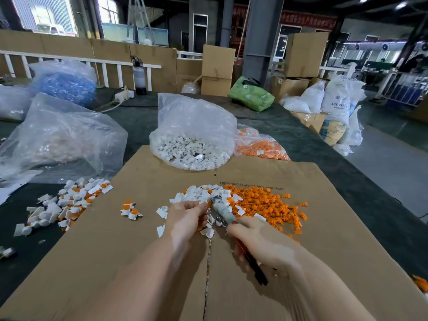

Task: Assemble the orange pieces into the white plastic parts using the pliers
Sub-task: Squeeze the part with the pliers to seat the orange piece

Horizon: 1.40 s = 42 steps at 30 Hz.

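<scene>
Centrally, right hand (261, 242) grips one pair of pliers (223, 210), nose over the white parts (196, 194). Left hand (185, 218) pinches something at the nose; cannot tell what. One loose orange heap (266, 205) just right. Three assembled pieces (130, 210) left. Two bags behind: white (192, 147), orange (261, 148).

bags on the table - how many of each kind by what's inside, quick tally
Bag of white parts: 1
Bag of orange pieces: 1
Bag of blue parts: 1
Bag of mixed white and orange parts: 1
Bag with contents too cut off to tell: 1
Green tote bag: 1
Total: 6
</scene>
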Each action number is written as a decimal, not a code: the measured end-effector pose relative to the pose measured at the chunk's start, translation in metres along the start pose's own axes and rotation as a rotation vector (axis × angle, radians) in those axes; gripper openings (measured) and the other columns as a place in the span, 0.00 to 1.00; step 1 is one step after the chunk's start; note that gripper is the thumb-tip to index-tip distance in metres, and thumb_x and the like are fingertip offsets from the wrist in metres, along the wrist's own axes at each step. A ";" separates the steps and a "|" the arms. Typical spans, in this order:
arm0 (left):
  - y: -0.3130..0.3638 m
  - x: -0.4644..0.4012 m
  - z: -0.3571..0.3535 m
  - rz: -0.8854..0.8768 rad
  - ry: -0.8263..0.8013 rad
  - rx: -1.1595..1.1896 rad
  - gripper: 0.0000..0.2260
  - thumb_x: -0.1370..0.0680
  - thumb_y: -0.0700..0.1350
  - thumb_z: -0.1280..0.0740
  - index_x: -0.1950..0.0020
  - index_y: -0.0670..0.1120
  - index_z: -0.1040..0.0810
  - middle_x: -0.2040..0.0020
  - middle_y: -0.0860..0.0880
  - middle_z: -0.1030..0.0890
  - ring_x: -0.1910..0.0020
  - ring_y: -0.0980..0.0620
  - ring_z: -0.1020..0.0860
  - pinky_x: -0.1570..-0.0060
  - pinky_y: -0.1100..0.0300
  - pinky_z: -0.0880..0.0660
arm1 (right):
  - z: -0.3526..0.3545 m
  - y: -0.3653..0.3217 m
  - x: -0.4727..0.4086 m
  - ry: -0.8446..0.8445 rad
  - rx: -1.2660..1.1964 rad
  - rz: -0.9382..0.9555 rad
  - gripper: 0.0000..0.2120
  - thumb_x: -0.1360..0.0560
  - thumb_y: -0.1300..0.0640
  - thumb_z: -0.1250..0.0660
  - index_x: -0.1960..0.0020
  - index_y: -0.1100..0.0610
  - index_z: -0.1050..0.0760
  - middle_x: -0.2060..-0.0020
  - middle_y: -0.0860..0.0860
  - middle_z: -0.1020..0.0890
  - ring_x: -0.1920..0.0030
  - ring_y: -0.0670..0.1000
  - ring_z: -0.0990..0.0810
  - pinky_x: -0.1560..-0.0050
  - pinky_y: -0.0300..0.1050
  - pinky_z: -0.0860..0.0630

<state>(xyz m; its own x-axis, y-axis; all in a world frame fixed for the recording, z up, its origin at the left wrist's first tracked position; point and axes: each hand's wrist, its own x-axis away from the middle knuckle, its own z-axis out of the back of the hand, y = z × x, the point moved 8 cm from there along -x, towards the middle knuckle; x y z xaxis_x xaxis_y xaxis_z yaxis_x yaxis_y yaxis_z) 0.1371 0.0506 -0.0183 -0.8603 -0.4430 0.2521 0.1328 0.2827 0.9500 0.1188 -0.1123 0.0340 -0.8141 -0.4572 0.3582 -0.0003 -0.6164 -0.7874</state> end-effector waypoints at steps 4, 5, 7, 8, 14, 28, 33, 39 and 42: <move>-0.002 0.000 -0.001 -0.003 0.011 0.027 0.08 0.25 0.35 0.32 0.65 0.38 0.23 0.74 0.46 0.23 0.76 0.53 0.28 0.67 0.60 0.27 | 0.004 -0.004 -0.002 0.119 0.216 0.092 0.11 0.21 0.47 0.45 0.60 0.51 0.35 0.63 0.49 0.27 0.65 0.48 0.29 0.64 0.41 0.35; -0.002 0.000 -0.001 -0.005 0.013 0.032 0.09 0.25 0.35 0.32 0.66 0.39 0.23 0.74 0.46 0.23 0.76 0.53 0.28 0.67 0.59 0.28 | 0.004 -0.004 -0.002 0.134 0.248 0.100 0.11 0.20 0.47 0.45 0.58 0.51 0.35 0.62 0.49 0.28 0.64 0.48 0.30 0.65 0.41 0.36; -0.002 0.000 -0.002 -0.010 0.017 0.033 0.10 0.25 0.35 0.32 0.67 0.39 0.23 0.74 0.47 0.24 0.77 0.54 0.28 0.67 0.59 0.28 | 0.005 -0.004 -0.003 0.155 0.295 0.103 0.11 0.20 0.47 0.45 0.57 0.51 0.35 0.62 0.48 0.29 0.64 0.47 0.30 0.67 0.40 0.38; -0.002 0.001 -0.002 -0.013 0.019 0.028 0.10 0.25 0.35 0.32 0.67 0.39 0.24 0.75 0.47 0.24 0.77 0.54 0.28 0.67 0.59 0.28 | 0.006 -0.004 -0.004 0.163 0.308 0.107 0.11 0.20 0.47 0.46 0.58 0.51 0.35 0.63 0.48 0.30 0.64 0.47 0.31 0.67 0.40 0.38; 0.001 0.003 -0.003 -0.029 0.015 0.026 0.10 0.25 0.36 0.32 0.67 0.40 0.24 0.75 0.48 0.24 0.77 0.55 0.28 0.67 0.60 0.27 | 0.006 0.001 -0.005 0.128 0.221 0.067 0.11 0.21 0.47 0.44 0.55 0.54 0.32 0.63 0.49 0.28 0.65 0.47 0.30 0.65 0.41 0.36; 0.011 0.009 -0.009 -0.040 0.018 0.029 0.11 0.25 0.35 0.33 0.67 0.39 0.24 0.78 0.50 0.25 0.80 0.58 0.28 0.76 0.68 0.28 | 0.007 0.000 -0.004 0.170 0.178 0.095 0.10 0.21 0.48 0.42 0.57 0.53 0.34 0.61 0.51 0.27 0.65 0.49 0.29 0.64 0.42 0.33; 0.016 0.013 -0.005 -0.056 0.059 0.071 0.09 0.24 0.35 0.34 0.64 0.39 0.24 0.76 0.50 0.24 0.78 0.57 0.27 0.75 0.68 0.26 | 0.020 0.010 -0.003 0.364 0.109 0.145 0.13 0.27 0.44 0.34 0.60 0.53 0.30 0.65 0.46 0.27 0.66 0.45 0.29 0.68 0.39 0.37; 0.005 0.027 -0.001 -0.135 -0.030 -0.074 0.07 0.23 0.35 0.34 0.60 0.40 0.21 0.72 0.48 0.23 0.74 0.54 0.26 0.71 0.64 0.25 | 0.064 0.047 -0.007 0.751 0.408 -0.030 0.20 0.27 0.40 0.36 0.44 0.54 0.28 0.51 0.50 0.22 0.48 0.52 0.26 0.50 0.46 0.29; -0.004 0.029 -0.006 -0.139 -0.064 -0.102 0.08 0.23 0.36 0.35 0.56 0.46 0.19 0.66 0.48 0.20 0.68 0.53 0.23 0.64 0.61 0.22 | 0.073 0.055 -0.010 0.811 0.710 -0.104 0.24 0.27 0.36 0.40 0.41 0.53 0.30 0.45 0.51 0.25 0.42 0.53 0.29 0.45 0.46 0.32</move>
<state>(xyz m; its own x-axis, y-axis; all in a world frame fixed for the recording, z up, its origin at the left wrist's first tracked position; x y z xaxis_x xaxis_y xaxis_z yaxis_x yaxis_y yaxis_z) 0.1142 0.0316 -0.0135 -0.9030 -0.4159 0.1076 0.0567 0.1329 0.9895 0.1699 -0.1888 0.0236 -0.9711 0.0183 -0.2379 0.0328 -0.9774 -0.2088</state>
